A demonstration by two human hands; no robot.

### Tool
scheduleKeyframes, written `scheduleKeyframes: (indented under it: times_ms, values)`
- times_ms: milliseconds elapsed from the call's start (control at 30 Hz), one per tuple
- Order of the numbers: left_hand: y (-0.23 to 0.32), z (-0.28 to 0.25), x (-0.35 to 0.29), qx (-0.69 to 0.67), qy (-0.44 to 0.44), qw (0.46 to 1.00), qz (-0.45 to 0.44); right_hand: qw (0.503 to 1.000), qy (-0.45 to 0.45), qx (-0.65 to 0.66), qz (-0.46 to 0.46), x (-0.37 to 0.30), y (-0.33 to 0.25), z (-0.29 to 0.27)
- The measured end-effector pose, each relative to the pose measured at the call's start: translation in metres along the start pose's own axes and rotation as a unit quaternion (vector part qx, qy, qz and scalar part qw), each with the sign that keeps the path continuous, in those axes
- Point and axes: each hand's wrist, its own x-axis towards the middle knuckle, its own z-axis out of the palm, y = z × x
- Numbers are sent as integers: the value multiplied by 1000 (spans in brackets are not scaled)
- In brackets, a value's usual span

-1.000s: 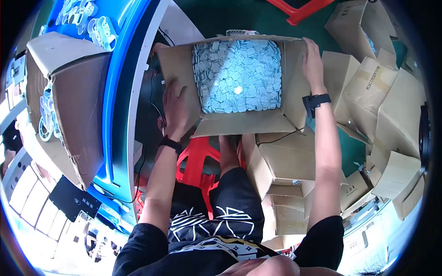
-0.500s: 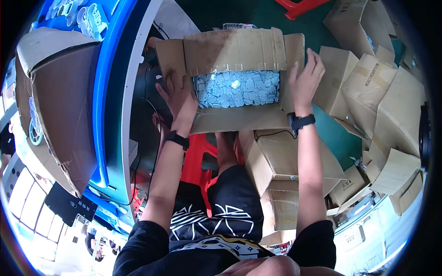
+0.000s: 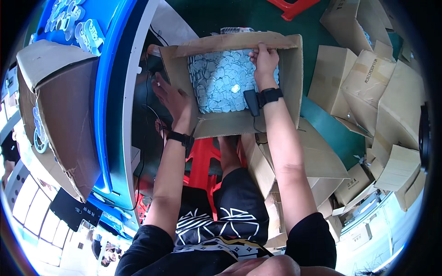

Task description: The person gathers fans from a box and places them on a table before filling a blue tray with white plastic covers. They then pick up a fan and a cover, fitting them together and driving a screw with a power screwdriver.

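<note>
An open cardboard box [image 3: 248, 124] stands in front of me, filled with many small flat pale-blue plastic pieces [image 3: 216, 78]. My right hand [image 3: 265, 64] reaches over the box's right part. Its fingers are closed on the far flap [image 3: 221, 42], which stands raised along the back edge. Outside the left side of the box is my left hand [image 3: 176, 103], with fingers apart and nothing in it. It is close to the left wall; whether it touches is unclear.
A blue-edged table [image 3: 99, 115] at left carries plastic parts [image 3: 87, 37] and a large torn carton [image 3: 69, 110]. Several cardboard boxes [image 3: 368, 78] crowd the right side. A red stool [image 3: 201, 156] and another carton [image 3: 317, 152] are below the open box.
My right hand has moved left from beside the box onto the far flap. That flap now stands up, uncovering more of the blue pieces. The left hand has shifted slightly down.
</note>
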Motion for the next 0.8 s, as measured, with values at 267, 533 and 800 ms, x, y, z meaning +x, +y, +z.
scheduleKeyframes:
  times_ms: [267, 533, 800]
  values:
    - [-28, 1, 2, -191, -192, 963, -6, 993, -61, -88, 48, 19, -59, 47]
    - [-26, 10, 12, -267, -176, 946, -62, 983, -35, -153, 96, -37, -54, 14]
    - [-24, -108, -44, -144, -92, 985, 38, 984, -110, -55, 126, -194, -67, -27]
